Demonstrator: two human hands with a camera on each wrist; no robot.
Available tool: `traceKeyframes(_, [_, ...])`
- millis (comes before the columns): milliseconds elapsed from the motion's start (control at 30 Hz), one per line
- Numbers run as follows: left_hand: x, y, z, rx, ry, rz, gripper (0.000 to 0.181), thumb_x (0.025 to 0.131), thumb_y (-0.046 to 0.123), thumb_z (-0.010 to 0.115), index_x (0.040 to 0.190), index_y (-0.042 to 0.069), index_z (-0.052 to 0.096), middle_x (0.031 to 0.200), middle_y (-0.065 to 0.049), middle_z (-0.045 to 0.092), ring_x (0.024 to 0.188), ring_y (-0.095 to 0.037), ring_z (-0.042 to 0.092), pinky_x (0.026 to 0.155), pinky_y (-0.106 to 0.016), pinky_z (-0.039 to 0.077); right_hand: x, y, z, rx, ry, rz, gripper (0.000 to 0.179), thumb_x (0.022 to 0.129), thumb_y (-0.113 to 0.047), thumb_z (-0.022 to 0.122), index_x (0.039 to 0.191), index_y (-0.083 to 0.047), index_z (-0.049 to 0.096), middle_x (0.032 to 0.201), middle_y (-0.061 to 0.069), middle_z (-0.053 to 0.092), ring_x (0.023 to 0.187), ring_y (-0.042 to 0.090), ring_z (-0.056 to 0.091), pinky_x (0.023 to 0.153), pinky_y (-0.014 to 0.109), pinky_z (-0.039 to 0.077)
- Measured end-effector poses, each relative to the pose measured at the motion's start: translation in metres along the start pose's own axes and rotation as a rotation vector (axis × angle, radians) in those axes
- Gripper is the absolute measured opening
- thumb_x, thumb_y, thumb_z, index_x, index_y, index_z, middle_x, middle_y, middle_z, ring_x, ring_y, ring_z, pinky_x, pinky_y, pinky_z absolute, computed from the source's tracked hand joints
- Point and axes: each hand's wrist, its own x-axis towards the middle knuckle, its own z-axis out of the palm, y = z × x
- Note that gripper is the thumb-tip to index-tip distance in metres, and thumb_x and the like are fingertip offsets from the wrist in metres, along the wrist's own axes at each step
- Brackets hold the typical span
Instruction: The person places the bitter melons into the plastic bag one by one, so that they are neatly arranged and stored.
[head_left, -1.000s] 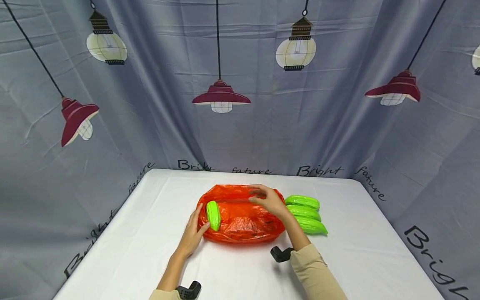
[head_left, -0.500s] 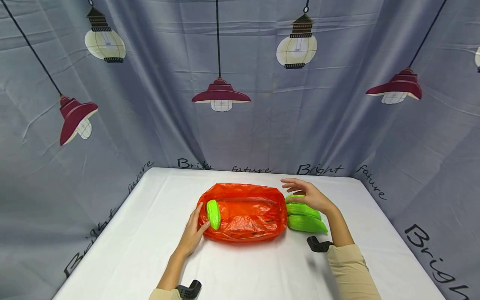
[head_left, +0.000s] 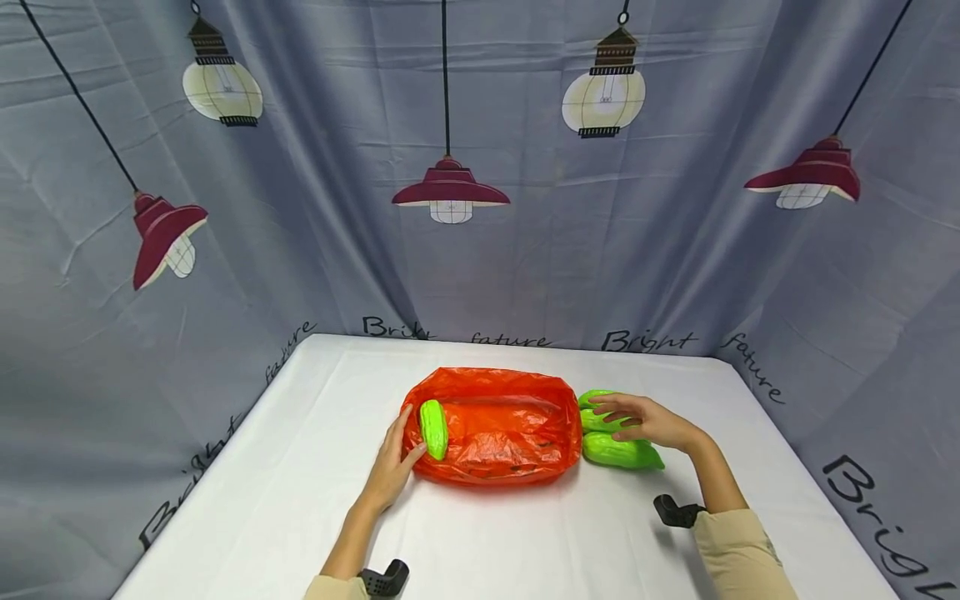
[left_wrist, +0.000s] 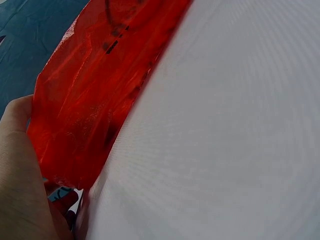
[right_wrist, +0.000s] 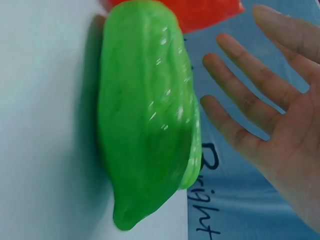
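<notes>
A red plastic bag (head_left: pixel 495 467) lies spread with its mouth upward on the white table. One bright green, ridged bitter melon (head_left: pixel 433 429) is inside its left end. My left hand (head_left: pixel 390 467) holds the bag's left end, thumb at the front rim and fingers along the outer side; the fingers are partly hidden in the left wrist view. Just right of the bag lie three more bitter melons (head_left: pixel 618 451) in a row. Over them hovers my right hand (head_left: pixel 656 423), fingers spread and holding nothing; the right wrist view shows a gap beside the nearest bitter melon (right_wrist: pixel 145 100).
A white cloth covers the table (head_left: pixel 480 550). Behind and at both sides hangs a grey-blue curtain (head_left: pixel 525 267) printed with lamps and lettering. Dark wrist cameras (head_left: pixel 678 511) sit on both wrists.
My right hand has moved from above the bag to the right, then down over the row of bitter melons. The left hand has kept its place at the bag.
</notes>
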Motion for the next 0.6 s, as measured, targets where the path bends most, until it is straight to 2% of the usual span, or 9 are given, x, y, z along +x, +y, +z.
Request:
traceKeyframes(167, [0.000,-0.001,0.001,-0.002,-0.001,-0.002,0.067,0.092,0.035,0.053,0.148,0.023,0.019,0.147,-0.015,0.025,0.133,-0.038,0.023,0.100,-0.064,0.019,-0.007,0.005,0.000,-0.006,-0.012,0.041,0.062,0.085,-0.005,0.063,0.138,0.006,0.033,0.128,0.031,0.045,0.114,0.050,0.044,0.090,0.049,0.043])
traceKeyframes(400, [0.001,-0.002,0.002,-0.003,-0.004,-0.004,0.067,0.092,0.035,0.053,0.148,0.022,0.020,0.147,-0.015,0.026,0.133,-0.038,0.024,0.100,-0.063,0.020,-0.019,0.014,-0.005,-0.015,-0.025,0.081,0.063,0.085,-0.005,0.063,0.139,0.004,0.033,0.129,0.030,0.044,0.116,0.049,0.043,0.089,0.034,0.046])
traceKeyframes(500, [0.001,-0.002,0.002,-0.002,0.003,-0.004,0.067,0.092,0.035,0.053,0.148,0.022,0.021,0.147,-0.016,0.027,0.132,-0.039,0.024,0.100,-0.063,0.020,-0.021,0.015,-0.006,-0.018,-0.042,0.072,0.063,0.085,-0.005,0.063,0.139,0.004,0.034,0.129,0.029,0.045,0.117,0.048,0.043,0.092,0.039,0.044])
traceKeyframes(600, [0.001,-0.002,0.001,-0.002,0.008,-0.002,0.066,0.091,0.034,0.053,0.148,0.021,0.021,0.146,-0.016,0.027,0.132,-0.039,0.025,0.100,-0.062,0.021,-0.021,0.017,-0.004,-0.021,-0.051,0.072,0.063,0.084,-0.007,0.064,0.140,0.002,0.034,0.130,0.029,0.045,0.118,0.047,0.042,0.094,0.051,0.039])
